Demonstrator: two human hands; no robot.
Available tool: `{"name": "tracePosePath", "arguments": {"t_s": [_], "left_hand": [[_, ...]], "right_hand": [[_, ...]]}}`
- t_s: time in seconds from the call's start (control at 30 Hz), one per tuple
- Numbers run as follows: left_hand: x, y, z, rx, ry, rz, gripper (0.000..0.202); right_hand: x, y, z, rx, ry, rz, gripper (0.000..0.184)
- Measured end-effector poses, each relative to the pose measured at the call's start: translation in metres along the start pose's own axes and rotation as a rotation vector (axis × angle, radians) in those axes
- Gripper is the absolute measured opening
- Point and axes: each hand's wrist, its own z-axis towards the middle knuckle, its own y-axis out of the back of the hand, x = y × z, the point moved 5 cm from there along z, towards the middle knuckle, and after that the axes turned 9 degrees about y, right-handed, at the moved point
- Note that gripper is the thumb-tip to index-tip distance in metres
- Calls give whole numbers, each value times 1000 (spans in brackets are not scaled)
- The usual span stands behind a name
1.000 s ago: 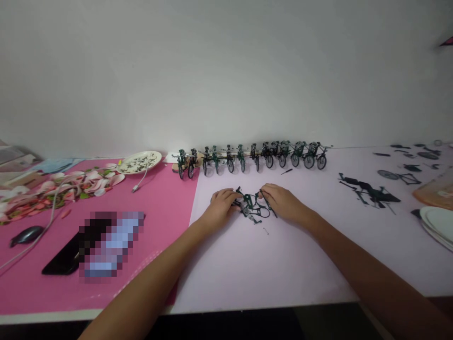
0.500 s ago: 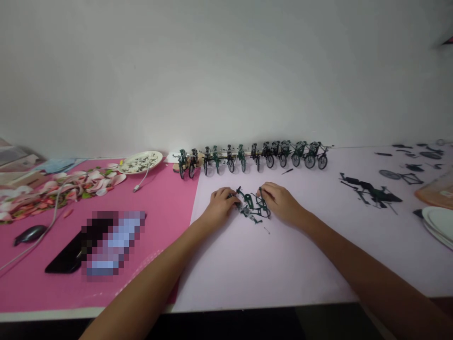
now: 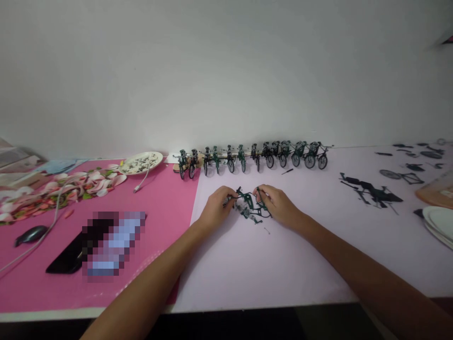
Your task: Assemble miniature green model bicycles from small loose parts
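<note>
Hands first, in the head view: the left hand (image 3: pixel 215 208) and the right hand (image 3: pixel 279 203) sit close together on the pale lilac table (image 3: pixel 283 269), and the small green-and-black bicycle frame (image 3: pixel 252 208) lies directly between them. The left hand is curled, its fingertips pinched on the frame's left end. The right hand is curled too, its thumb and fingers closed on the frame's right end. The frame rests low, at or just above the table surface; whether it touches the table cannot be told.

Its long axis runs left to right, from one hand to the other, roughly parallel to the near table edge. Green parts stand up at its top left, and a thin dark loop hangs at its lower right. Which end is the front is too small to tell.

Behind the hands, near the wall, a row of finished miniature bicycles (image 3: pixel 251 156) stands upright in a line, also running left to right. A small dark tool (image 3: pixel 287 171) lies just in front of that row, apart from the right hand. Well to the right lies a cluster of loose dark parts (image 3: pixel 371 193), and white plates (image 3: pixel 439 224) sit at the right edge.

To the left a pink mat (image 3: pixel 148 222) carries a blurred phone (image 3: pixel 67 259), a dark mouse (image 3: pixel 30 234), a white cable (image 3: pixel 53 212), a heap of petals (image 3: pixel 60 186) and a plate of small pieces (image 3: pixel 139 162)
</note>
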Motion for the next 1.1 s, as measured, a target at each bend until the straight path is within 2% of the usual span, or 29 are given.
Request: {"name": "tracePosePath", "arguments": {"t_s": [0.1,0.37,0.67,0.9,1.1], "left_hand": [[3,3,-2,-52,75,-36,8],[5,3,-4,-98,85,-85,2],[6,2,-4,-114,89,-181,13],[3,3,-4,-123,115,-178,19],[3,2,-4,-119,121,-168,16]], "right_hand": [[-2,-1,0,-34,-1,7,36],[-11,3,-1,-243,-39,91,38],[-7,7,0,-292,23,30,42],[-1,6,0,-259,41,22,43],[-1,7,-2,-277,36,19,44]]}}
